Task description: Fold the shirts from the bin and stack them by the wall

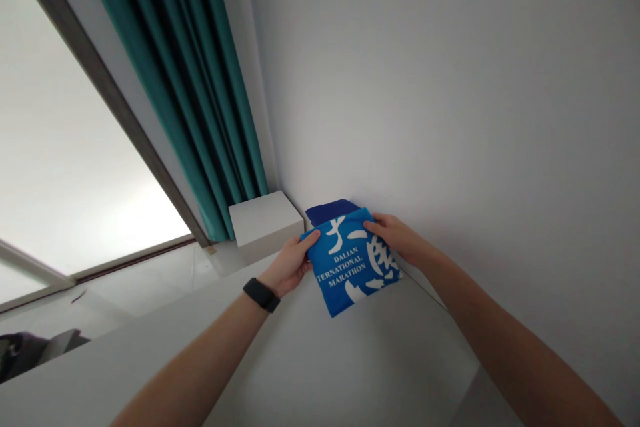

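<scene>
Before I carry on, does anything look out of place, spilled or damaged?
A dark scrap, alone on the pale floor near the window frame, looks stray; it's too small to identify. The blue cloth shows no visible damage.

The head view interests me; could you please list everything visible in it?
Printed cloth: 1, blue and white, between both hands
Flat item: 1, dark blue, behind it
Box: 1, white, by the curtain's foot
Curtain: 1, teal, left of centre
Framed panes: 2, whitish, far left
Wall: 1, pale grey, upper right
Surface: 1, white, below the hands
Floor: 1, pale, lower left
Unclear objects: count unclear, dark, lower-left edge
Wristband: 1, black, left wrist
Left hand: 1, bare, cloth's left edge
Right hand: 1, bare, cloth's upper-right corner
</scene>
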The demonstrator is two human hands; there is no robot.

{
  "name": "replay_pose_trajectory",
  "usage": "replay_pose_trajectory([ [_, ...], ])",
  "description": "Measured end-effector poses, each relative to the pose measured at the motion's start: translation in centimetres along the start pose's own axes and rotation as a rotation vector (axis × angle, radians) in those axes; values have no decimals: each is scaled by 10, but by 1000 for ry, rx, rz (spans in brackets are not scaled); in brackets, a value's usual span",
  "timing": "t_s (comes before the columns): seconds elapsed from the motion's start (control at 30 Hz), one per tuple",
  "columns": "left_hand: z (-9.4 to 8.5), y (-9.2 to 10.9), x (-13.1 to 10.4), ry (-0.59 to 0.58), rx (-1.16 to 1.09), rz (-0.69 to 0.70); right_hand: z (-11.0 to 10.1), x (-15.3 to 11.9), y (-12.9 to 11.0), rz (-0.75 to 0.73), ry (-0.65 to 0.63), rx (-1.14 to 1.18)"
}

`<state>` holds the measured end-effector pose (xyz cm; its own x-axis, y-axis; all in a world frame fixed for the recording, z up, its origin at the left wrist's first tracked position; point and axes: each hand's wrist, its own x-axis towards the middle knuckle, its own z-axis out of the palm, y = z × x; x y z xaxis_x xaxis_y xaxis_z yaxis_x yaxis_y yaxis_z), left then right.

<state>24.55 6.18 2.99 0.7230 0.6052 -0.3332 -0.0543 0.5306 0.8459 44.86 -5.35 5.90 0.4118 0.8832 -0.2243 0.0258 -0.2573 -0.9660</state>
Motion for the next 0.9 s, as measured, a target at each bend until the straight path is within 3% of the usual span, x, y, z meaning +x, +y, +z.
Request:
replay_pose_trajectory([
  [0.17, 5, 5, 7, 21, -43, 37, 2, 21, -7, 47, 81, -111],
  [0.37, 7, 7, 13, 42, -40, -13, 9, 23, -19, 64, 186, -472],
  [0.63, 4, 3, 18, 94, 63, 5, 17, 30, -11, 44, 260, -778],
  [0.9, 2, 3, 12, 147, 335, 176, 11, -3, -3, 4, 261, -959],
])
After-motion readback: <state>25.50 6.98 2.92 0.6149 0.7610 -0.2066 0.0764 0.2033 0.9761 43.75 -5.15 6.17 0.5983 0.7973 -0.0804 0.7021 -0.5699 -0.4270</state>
